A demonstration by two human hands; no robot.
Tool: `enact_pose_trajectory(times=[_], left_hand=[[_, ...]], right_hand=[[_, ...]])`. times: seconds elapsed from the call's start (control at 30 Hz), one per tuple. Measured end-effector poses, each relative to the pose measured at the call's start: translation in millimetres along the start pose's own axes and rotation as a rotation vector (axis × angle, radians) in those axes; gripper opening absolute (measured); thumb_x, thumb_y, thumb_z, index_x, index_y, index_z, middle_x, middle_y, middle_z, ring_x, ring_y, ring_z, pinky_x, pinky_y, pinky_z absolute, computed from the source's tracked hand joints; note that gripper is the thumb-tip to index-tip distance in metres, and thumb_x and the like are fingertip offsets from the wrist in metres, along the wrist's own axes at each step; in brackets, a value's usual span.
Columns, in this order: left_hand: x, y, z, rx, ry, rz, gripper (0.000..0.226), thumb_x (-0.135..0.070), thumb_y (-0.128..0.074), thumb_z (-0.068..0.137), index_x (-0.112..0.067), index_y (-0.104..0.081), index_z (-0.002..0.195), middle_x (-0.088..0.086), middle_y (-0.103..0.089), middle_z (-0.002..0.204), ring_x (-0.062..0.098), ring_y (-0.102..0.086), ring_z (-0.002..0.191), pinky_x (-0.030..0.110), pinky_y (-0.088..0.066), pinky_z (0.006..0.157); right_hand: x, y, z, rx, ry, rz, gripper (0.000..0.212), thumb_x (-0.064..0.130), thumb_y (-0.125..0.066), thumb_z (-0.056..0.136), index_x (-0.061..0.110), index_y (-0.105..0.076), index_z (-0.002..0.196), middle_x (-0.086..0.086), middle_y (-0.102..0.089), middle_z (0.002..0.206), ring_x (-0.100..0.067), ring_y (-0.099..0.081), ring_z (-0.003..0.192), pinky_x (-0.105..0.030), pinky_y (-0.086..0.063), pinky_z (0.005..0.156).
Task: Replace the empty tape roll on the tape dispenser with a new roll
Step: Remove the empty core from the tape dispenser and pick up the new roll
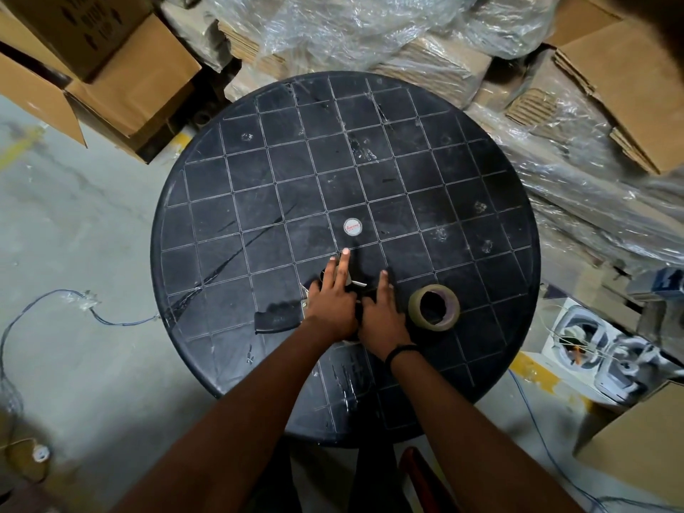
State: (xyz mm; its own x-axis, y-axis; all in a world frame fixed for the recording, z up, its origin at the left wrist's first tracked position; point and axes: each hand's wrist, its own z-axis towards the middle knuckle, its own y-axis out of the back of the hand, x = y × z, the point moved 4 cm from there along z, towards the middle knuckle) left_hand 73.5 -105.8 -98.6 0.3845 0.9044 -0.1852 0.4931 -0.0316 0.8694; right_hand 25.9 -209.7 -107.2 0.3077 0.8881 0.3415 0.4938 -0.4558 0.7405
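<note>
Tape dispenser [277, 318] lying near table [229, 172] front edge, handle pointing left. Left hand [330, 301] being pressed on dispenser, fingers spread; right hand [381, 320] alongside, touching, grip unclear. New tape roll [433, 307] resting just right, ungrasped.

Overall light: dim and flat, no single source could be told.
Glare: soft white sheen sat on the crumpled clear plastic wrap [333, 27] at the top, and on the round black gridded plastic table [370, 168].
Shadows: faint and diffuse; no hard edges.
Edges: wide-angle bending pulled the brown cardboard boxes [111, 68] outward.
Focus: centre fairly sharp; the bottom-left corner of the grey concrete floor [74, 231] went smeary and dark.
</note>
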Motion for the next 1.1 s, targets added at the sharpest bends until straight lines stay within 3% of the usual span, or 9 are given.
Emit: enact_pose_trajectory(times=[0.13,0.23,0.4,0.43,0.53,0.6,0.8,0.93,1.1], left_hand=[[6.1,1.2,-2.9,-0.025,-0.072,0.025,0.034,-0.046,-0.053,0.092,-0.027,-0.071,0.113,0.008,0.023,0.166,0.034,0.015,0.153,0.060,-0.022,0.116],[6.1,1.8,-3.5,-0.013,-0.120,0.066,0.047,-0.051,-0.057,0.087,-0.029,-0.059,0.128,0.010,0.022,0.166,0.037,0.016,0.152,0.065,-0.018,0.116],[11.0,0.9,-3.5,-0.017,-0.133,0.026,0.043,-0.047,-0.047,0.087,-0.024,-0.065,0.119,0.007,0.019,0.167,0.035,0.012,0.154,0.062,-0.028,0.112],[12.3,-0.3,-1.9,-0.013,-0.116,0.007,0.043,-0.047,-0.044,0.088,-0.025,-0.066,0.118,0.005,0.020,0.167,0.034,0.011,0.154,0.061,-0.031,0.110],[11.2,-4.1,2.9,0.051,-0.070,-0.033,0.040,-0.049,-0.044,0.089,-0.032,-0.065,0.118,-0.002,0.028,0.164,0.033,0.010,0.153,0.060,-0.031,0.105],[8.6,-4.7,3.1,0.064,-0.046,-0.030,0.035,-0.048,-0.047,0.089,-0.034,-0.068,0.113,-0.004,0.029,0.164,0.032,0.009,0.153,0.059,-0.029,0.103],[2.0,1.2,2.9,0.025,0.011,-0.092,0.028,-0.048,-0.052,0.090,-0.035,-0.075,0.099,-0.010,0.020,0.166,0.030,0.003,0.153,0.055,-0.027,0.101],[0.5,5.9,-2.0,-0.007,0.035,-0.093,0.023,-0.040,-0.062,0.083,-0.031,-0.077,0.097,-0.009,-0.001,0.168,0.027,-0.004,0.151,0.054,-0.026,0.104],[7.0,-7.9,-28.8,-0.225,0.264,-0.169,0.018,-0.038,-0.067,0.076,-0.033,-0.079,0.088,-0.012,-0.042,0.151,0.027,-0.027,0.141,0.046,-0.029,0.088]], right_hand=[[8.3,1.3,10.4,-0.027,-0.001,-0.096,0.031,0.029,-0.060,0.093,0.014,-0.058,0.119,-0.008,0.028,0.161,-0.035,0.014,0.151,-0.079,-0.018,0.105],[14.4,-5.5,19.4,0.009,0.020,-0.128,0.048,0.031,-0.062,0.092,0.017,-0.048,0.136,-0.007,0.033,0.159,-0.033,0.012,0.151,-0.078,-0.021,0.106],[15.8,-4.0,24.3,0.099,0.065,-0.081,0.056,0.024,-0.053,0.097,0.031,-0.034,0.150,-0.004,0.036,0.158,-0.035,0.016,0.150,-0.078,-0.022,0.105],[12.4,-4.0,25.6,0.118,0.080,-0.087,0.055,0.024,-0.052,0.097,0.031,-0.035,0.149,-0.007,0.027,0.162,-0.040,0.017,0.149,-0.076,-0.020,0.107],[7.8,-5.4,26.6,0.128,0.177,-0.226,0.050,0.023,-0.043,0.098,0.023,-0.042,0.147,-0.014,-0.046,0.150,-0.059,0.022,0.139,-0.072,-0.003,0.114],[5.9,-12.9,25.9,0.167,0.136,-0.258,0.045,0.019,-0.041,0.098,0.016,-0.050,0.141,-0.018,-0.059,0.134,-0.065,0.014,0.137,-0.071,-0.003,0.115],[7.3,-4.9,15.6,0.130,-0.065,-0.178,0.043,0.015,-0.040,0.098,0.010,-0.047,0.140,-0.027,0.006,0.162,-0.041,0.005,0.150,-0.077,-0.020,0.107],[15.9,2.4,9.0,-0.076,0.104,-0.449,0.035,0.028,-0.051,0.093,0.010,-0.063,0.121,-0.022,-0.021,0.160,-0.041,0.001,0.151,-0.083,-0.007,0.103],[24.5,-1.6,-7.9,-0.244,0.157,-0.487,0.032,0.025,-0.040,0.093,0.018,-0.070,0.102,-0.011,-0.042,0.153,-0.035,-0.024,0.148,-0.075,-0.017,0.105]])
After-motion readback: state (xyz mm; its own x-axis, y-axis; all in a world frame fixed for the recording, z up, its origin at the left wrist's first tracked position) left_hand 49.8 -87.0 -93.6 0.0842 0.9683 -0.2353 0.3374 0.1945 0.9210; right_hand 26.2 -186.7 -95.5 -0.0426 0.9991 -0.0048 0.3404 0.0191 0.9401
